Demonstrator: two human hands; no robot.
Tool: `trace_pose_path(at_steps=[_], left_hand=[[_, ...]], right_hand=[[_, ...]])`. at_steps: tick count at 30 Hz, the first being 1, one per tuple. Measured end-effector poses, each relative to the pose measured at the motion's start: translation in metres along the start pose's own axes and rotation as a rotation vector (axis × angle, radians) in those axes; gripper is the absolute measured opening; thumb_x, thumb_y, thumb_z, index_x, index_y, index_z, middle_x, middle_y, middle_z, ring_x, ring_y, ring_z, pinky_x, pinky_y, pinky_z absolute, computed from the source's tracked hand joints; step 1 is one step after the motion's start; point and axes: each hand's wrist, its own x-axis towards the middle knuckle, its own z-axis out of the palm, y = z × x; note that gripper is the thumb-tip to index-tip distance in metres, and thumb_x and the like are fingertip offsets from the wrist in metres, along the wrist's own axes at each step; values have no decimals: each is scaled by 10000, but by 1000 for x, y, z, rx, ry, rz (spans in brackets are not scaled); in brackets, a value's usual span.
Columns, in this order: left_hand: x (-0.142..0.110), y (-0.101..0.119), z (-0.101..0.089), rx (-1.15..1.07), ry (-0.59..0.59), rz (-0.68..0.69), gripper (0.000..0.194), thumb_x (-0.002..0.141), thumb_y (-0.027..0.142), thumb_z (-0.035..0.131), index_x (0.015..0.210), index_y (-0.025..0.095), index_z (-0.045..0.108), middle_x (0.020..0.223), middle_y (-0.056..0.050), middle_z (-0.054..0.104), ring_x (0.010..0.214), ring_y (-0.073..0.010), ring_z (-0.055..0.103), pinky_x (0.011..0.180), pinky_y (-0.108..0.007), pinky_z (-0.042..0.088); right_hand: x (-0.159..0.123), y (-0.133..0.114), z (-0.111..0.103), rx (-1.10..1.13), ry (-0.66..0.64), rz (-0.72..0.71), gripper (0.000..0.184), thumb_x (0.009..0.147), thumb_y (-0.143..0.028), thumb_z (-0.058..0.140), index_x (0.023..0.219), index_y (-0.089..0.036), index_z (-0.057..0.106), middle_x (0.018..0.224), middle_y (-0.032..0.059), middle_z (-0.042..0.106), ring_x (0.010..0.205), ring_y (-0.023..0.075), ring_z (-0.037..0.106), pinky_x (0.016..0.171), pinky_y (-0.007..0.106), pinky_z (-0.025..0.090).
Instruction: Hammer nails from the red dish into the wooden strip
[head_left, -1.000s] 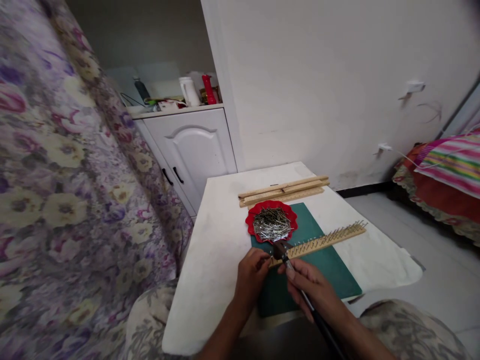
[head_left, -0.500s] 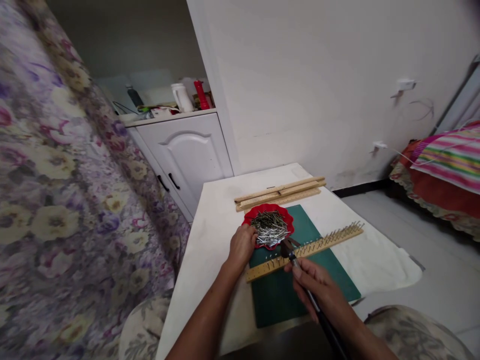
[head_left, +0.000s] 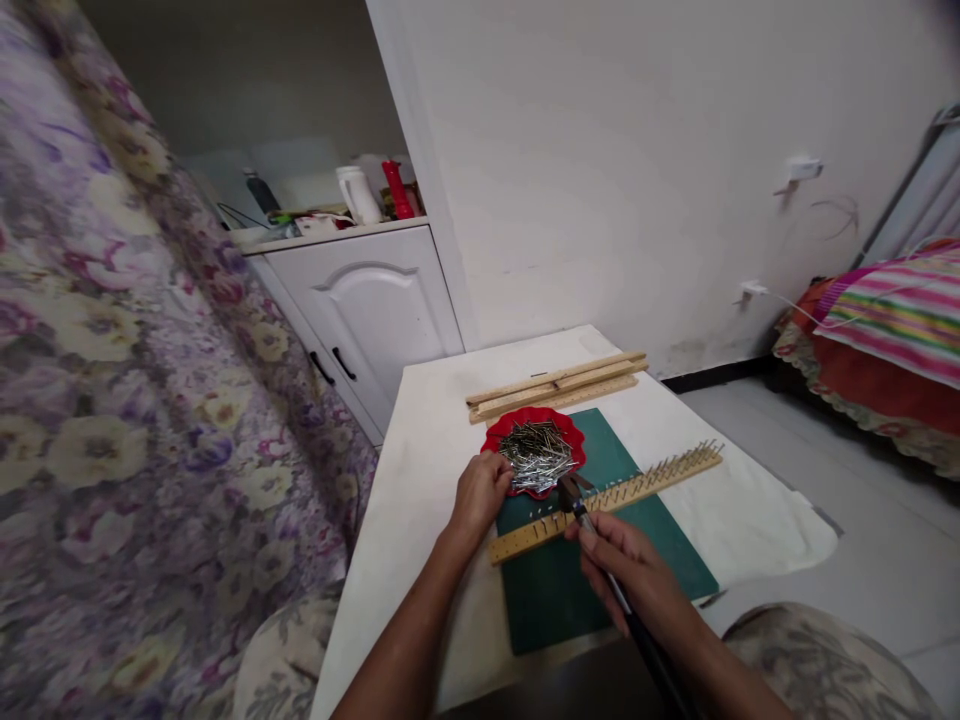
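Observation:
My right hand (head_left: 626, 560) is closed around the shaft of a claw hammer (head_left: 571, 492), whose head is over the wooden strip (head_left: 517, 543). Many nails stand in a row along that strip, thickest toward its right end, while its left end shows small holes. My left hand (head_left: 482, 490) is at the left rim of a red scalloped bowl (head_left: 576, 441), fingers drawn together; what they pinch, if anything, is hidden. Loose nails (head_left: 538, 450), some dark and some silvery, fill the bowl. A green mat (head_left: 562, 600) lies under the strip and partly under the bowl.
Several wooden strips (head_left: 559, 385) lie behind the bowl on the white-covered table (head_left: 427, 430). A white cabinet (head_left: 375, 300) stands beyond, with a white jug (head_left: 360, 195) on its top. A flowered curtain (head_left: 165, 400) hangs at left; a bed (head_left: 885, 330) is at right.
The view has shifted very slightly. My left hand stays by the bowl's rim and my right hand keeps the hammer over the strip; nothing else visibly differs.

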Motion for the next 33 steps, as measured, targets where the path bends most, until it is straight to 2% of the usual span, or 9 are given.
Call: trace_pose_path(at_steps=[6,10,15,18,21,23,26,30,33], left_hand=[[-12,5,-14,-191,103,-18,115,777,195,479,693,188,558,692,15,586,657,-131,526,609,-222,367],[-29,16,-28,-416,153,-84,123,812,268,470,750,190,542,673,31,572,614,-112,514,601,-214,384],[-59,39,-39,-851,6,-161,156,807,330,512,816,176,535,728,0,614,642,-116,545,609,-217,426],[-72,50,-38,-931,-87,-204,163,792,335,534,806,172,536,707,-3,614,623,-115,541,588,-213,422],[-77,57,-36,-906,-130,-190,160,778,333,551,787,172,551,656,7,590,618,-118,535,581,-213,415],[-78,61,-35,-908,-125,-177,155,769,328,563,769,173,559,642,10,586,619,-119,536,585,-216,416],[-79,65,-31,-1042,-85,-216,149,740,311,605,777,171,569,654,12,604,617,-118,548,601,-224,431],[-84,71,-19,-1261,-46,-278,177,689,267,672,805,153,601,676,5,628,617,-112,557,620,-230,442],[-88,74,-9,-1320,-11,-302,159,698,270,666,777,142,616,646,0,624,609,-113,557,622,-235,441]], right_hand=[[1,2,2,-30,16,-5,320,806,-504,543,837,-190,488,464,-93,494,223,23,326,232,112,228],[4,4,5,-94,54,-83,312,783,-479,583,832,-187,487,470,-102,478,234,19,322,240,113,235],[10,5,5,-158,176,-190,318,770,-440,610,914,-185,489,663,-37,620,248,17,359,236,136,268],[12,4,4,-149,218,-208,297,771,-425,614,900,-185,497,703,-26,634,256,14,370,240,138,271],[13,5,4,-126,208,-191,309,732,-414,656,875,-185,506,663,-46,615,244,12,355,230,138,269],[13,7,4,-106,195,-179,331,696,-404,689,870,-186,510,646,-54,608,245,15,355,224,139,276],[14,10,4,-70,172,-156,367,662,-406,714,873,-185,510,633,-54,615,243,18,363,224,143,288],[14,10,3,-18,134,-148,381,655,-419,715,863,-182,502,634,-45,628,238,14,372,225,136,271],[13,10,4,-4,123,-148,376,658,-415,719,851,-179,498,620,-48,620,242,12,377,229,127,276]])
